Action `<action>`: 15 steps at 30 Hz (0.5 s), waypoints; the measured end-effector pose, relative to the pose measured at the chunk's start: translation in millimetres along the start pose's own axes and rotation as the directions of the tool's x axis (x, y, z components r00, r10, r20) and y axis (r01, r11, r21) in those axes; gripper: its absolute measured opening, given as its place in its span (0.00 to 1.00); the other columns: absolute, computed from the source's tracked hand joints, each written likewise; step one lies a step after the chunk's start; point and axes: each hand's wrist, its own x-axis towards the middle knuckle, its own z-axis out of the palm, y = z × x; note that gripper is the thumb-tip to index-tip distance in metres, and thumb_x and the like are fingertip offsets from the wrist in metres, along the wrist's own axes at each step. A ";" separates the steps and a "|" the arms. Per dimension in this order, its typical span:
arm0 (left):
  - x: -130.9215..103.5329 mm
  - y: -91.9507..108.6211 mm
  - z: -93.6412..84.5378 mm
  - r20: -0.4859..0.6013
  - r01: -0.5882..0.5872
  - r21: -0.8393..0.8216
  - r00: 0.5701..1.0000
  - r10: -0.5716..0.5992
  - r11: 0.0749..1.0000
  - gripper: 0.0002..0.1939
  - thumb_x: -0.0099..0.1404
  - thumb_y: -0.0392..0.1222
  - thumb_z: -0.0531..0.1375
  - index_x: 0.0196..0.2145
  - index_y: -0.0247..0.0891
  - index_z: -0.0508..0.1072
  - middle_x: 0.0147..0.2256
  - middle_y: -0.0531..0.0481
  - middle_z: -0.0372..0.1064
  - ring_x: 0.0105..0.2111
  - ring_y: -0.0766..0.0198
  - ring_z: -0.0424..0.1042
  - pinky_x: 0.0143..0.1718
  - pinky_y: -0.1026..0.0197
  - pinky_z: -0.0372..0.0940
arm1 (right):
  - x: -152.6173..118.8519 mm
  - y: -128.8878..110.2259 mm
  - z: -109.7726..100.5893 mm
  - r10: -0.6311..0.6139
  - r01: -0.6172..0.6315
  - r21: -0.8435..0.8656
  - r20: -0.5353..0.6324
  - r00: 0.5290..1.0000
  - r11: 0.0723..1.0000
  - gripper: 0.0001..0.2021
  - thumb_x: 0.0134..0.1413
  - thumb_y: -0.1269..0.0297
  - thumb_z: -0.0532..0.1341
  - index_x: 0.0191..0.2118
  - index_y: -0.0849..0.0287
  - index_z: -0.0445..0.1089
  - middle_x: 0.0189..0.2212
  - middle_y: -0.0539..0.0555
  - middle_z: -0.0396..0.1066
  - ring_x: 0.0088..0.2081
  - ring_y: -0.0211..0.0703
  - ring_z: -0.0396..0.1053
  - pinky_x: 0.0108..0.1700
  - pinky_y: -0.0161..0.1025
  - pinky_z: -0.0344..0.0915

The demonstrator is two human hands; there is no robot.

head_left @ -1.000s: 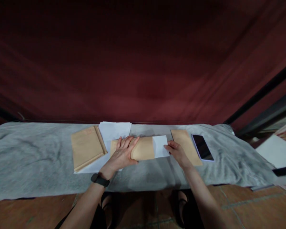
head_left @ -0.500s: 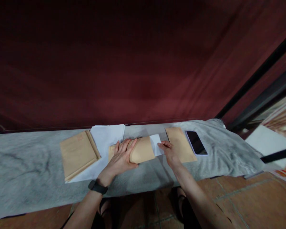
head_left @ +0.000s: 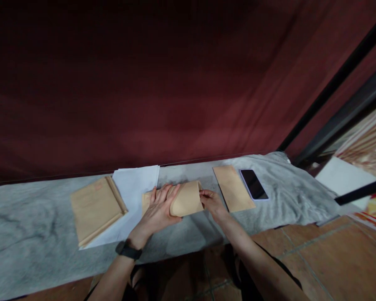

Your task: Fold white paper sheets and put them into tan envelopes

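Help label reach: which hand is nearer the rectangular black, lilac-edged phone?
Right. The right hand is left of the phone; the left hand, farther left, rests on curved tan paper.

Your left hand [head_left: 159, 211] holds the bowed envelope [head_left: 187, 201] on grey cloth [head_left: 28, 234]; your right hand [head_left: 212, 203] at its open end. Leftward: brown envelopes [head_left: 95, 205] on white sheets [head_left: 136, 184]. Rightward: flat envelope [head_left: 233, 188], phone [head_left: 253, 184] beside.

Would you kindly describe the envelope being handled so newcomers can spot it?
On the grey cloth below the red curtain, look between the white paper and the phone. The brown envelope there is under the left hand; unlike the flat envelope beside the phone, its end bulges open.
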 end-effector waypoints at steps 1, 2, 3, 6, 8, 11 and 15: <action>0.2 -0.2 -0.5 0.000 -0.001 -0.003 1.000 0.001 1.000 0.61 0.50 0.54 0.70 0.72 0.42 0.41 0.65 0.35 0.54 0.67 0.38 0.50 0.67 0.32 0.34 | 0.5 0.2 -0.1 0.002 -0.002 -0.005 -0.003 1.000 1.000 0.12 0.34 0.56 0.70 0.24 0.59 0.74 0.18 0.48 0.71 0.20 0.36 0.64 0.24 0.34 0.58; 0.3 -0.1 -1.1 0.001 0.000 -0.005 1.000 0.000 1.000 0.61 0.50 0.54 0.70 0.72 0.42 0.41 0.65 0.35 0.54 0.67 0.38 0.50 0.67 0.32 0.34 | 1.2 0.4 -0.1 0.001 -0.001 -0.006 -0.004 1.000 1.000 0.11 0.35 0.56 0.69 0.25 0.59 0.74 0.18 0.47 0.71 0.20 0.36 0.63 0.24 0.34 0.58; 0.5 0.1 -1.9 0.000 0.001 -0.007 1.000 -0.001 1.000 0.61 0.50 0.54 0.70 0.72 0.42 0.41 0.65 0.35 0.54 0.67 0.38 0.51 0.67 0.32 0.35 | 2.0 0.8 0.1 -0.006 0.006 -0.007 -0.006 1.000 1.000 0.11 0.35 0.57 0.68 0.25 0.59 0.73 0.19 0.47 0.70 0.21 0.35 0.63 0.25 0.34 0.58; 1.0 0.8 -3.7 -0.011 -0.002 -0.006 1.000 0.002 1.000 0.60 0.51 0.54 0.70 0.72 0.41 0.42 0.66 0.35 0.53 0.67 0.37 0.51 0.67 0.32 0.36 | 5.1 3.0 1.0 -0.067 0.067 -0.008 -0.023 0.997 0.998 0.08 0.34 0.62 0.67 0.25 0.57 0.71 0.20 0.45 0.70 0.23 0.35 0.63 0.27 0.32 0.59; 1.4 0.6 -3.8 -0.016 -0.012 0.001 1.000 0.012 1.000 0.59 0.52 0.55 0.69 0.72 0.41 0.42 0.66 0.35 0.53 0.67 0.37 0.50 0.67 0.32 0.36 | 7.1 5.3 1.9 -0.116 0.116 -0.003 -0.049 0.992 0.993 0.09 0.32 0.66 0.66 0.27 0.55 0.70 0.22 0.43 0.69 0.25 0.34 0.63 0.28 0.31 0.59; 1.7 -0.7 -2.4 -0.019 -0.022 0.009 1.000 0.022 1.000 0.59 0.52 0.55 0.69 0.72 0.41 0.42 0.66 0.34 0.52 0.67 0.37 0.49 0.67 0.32 0.35 | 8.6 8.5 2.8 -0.152 0.154 0.009 -0.100 0.983 0.988 0.18 0.33 0.68 0.65 0.38 0.53 0.70 0.21 0.40 0.67 0.23 0.34 0.61 0.26 0.31 0.57; 0.9 -2.2 -0.9 -0.024 -0.035 0.012 0.999 0.035 0.999 0.60 0.52 0.55 0.70 0.72 0.40 0.42 0.67 0.34 0.51 0.68 0.37 0.48 0.67 0.32 0.35 | 6.2 8.0 2.0 -0.043 0.048 0.079 -0.064 0.997 0.996 0.20 0.32 0.68 0.65 0.39 0.55 0.72 0.20 0.41 0.68 0.22 0.36 0.63 0.25 0.32 0.57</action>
